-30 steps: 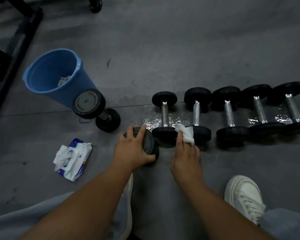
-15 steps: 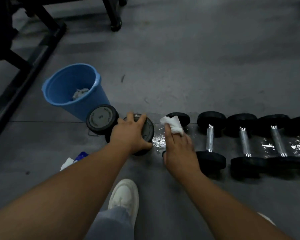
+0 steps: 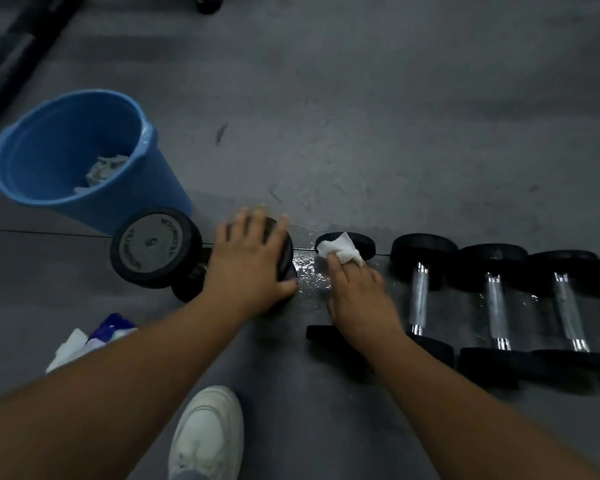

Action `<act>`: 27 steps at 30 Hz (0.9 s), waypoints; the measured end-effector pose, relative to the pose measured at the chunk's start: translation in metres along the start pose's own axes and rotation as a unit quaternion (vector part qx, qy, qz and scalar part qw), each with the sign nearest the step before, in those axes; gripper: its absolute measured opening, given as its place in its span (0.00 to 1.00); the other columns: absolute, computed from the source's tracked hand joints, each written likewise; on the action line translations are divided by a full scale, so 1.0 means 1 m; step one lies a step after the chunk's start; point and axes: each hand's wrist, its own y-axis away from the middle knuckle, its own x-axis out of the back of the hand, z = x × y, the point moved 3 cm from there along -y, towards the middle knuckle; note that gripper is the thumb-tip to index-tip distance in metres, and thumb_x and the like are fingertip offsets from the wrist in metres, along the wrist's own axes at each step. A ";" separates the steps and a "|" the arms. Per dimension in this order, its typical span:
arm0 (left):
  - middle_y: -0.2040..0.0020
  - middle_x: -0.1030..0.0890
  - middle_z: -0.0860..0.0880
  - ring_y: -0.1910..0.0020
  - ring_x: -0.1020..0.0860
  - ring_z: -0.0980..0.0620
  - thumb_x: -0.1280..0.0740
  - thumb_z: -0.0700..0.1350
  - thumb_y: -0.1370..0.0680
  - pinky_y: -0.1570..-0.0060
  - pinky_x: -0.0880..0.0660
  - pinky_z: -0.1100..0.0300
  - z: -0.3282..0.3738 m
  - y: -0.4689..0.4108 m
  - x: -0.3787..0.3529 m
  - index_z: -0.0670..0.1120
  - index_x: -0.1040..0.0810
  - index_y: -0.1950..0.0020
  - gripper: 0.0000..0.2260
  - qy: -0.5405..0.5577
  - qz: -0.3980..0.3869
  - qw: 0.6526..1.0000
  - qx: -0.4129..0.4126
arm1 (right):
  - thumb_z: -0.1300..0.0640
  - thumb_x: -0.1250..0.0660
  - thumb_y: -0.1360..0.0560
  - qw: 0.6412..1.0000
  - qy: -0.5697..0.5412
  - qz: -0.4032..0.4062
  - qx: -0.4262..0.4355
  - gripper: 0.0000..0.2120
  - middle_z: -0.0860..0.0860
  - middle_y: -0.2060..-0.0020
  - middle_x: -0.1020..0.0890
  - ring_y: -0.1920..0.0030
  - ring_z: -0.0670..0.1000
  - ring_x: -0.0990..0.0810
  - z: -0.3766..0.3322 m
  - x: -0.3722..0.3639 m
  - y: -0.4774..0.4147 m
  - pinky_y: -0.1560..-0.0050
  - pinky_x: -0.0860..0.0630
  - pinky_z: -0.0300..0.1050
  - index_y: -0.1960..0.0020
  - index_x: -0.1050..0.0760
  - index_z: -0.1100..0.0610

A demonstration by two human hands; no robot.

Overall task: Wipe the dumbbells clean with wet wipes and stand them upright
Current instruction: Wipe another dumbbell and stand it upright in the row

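Our left hand (image 3: 253, 261) clasps a dumbbell (image 3: 286, 258), now moved beside the upright dumbbell (image 3: 153, 249) by the blue bucket (image 3: 136, 209), probably standing; our right hand (image 3: 357, 296) pinches the wet wipe (image 3: 340, 251) on the next dumbbell (image 3: 366, 244), farther from the bucket

A scuffed grey floor (image 3: 361, 116) lies in dim light, a black metal frame (image 3: 32, 32) at its far-left edge.

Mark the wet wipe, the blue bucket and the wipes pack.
wet wipe (image 3: 340, 249), head view, middle of the white wad.
blue bucket (image 3: 160, 192), head view, outer wall.
wipes pack (image 3: 111, 328), head view, blue top.
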 end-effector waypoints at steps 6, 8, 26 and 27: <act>0.40 0.27 0.47 0.41 0.26 0.46 0.38 0.65 0.25 0.49 0.28 0.53 0.095 0.038 -0.045 0.47 0.31 0.36 0.27 0.139 -0.146 0.979 -0.006 | 0.49 0.40 0.22 0.985 -0.112 -0.081 -0.107 0.12 0.55 0.48 0.25 0.49 0.56 0.24 0.029 -0.015 -0.017 0.59 0.33 0.45 0.45 0.27 0.55; 0.35 0.28 0.45 0.37 0.27 0.45 0.36 0.72 0.29 0.44 0.28 0.55 0.103 0.041 -0.072 0.45 0.34 0.32 0.37 0.226 -0.241 0.930 0.161 | 0.47 0.37 0.24 0.971 -0.155 -0.092 -0.160 0.13 0.55 0.50 0.24 0.52 0.57 0.23 0.035 -0.023 -0.023 0.61 0.32 0.44 0.48 0.28 0.56; 0.39 0.23 0.46 0.40 0.23 0.47 0.22 0.67 0.45 0.42 0.25 0.55 0.094 0.050 -0.099 0.46 0.33 0.35 0.46 0.392 -0.186 0.866 0.249 | 0.50 0.26 0.32 0.794 -0.457 -0.128 -0.380 0.12 0.54 0.62 0.18 0.58 0.55 0.18 0.038 -0.045 -0.040 0.52 0.21 0.50 0.57 0.22 0.57; 0.37 0.25 0.46 0.38 0.25 0.47 0.23 0.68 0.45 0.40 0.26 0.55 0.088 0.052 -0.095 0.46 0.35 0.32 0.49 0.381 -0.176 0.879 0.225 | 0.49 0.25 0.33 0.787 -0.473 -0.112 -0.381 0.13 0.54 0.61 0.17 0.58 0.55 0.18 0.035 -0.037 -0.037 0.52 0.20 0.50 0.56 0.22 0.58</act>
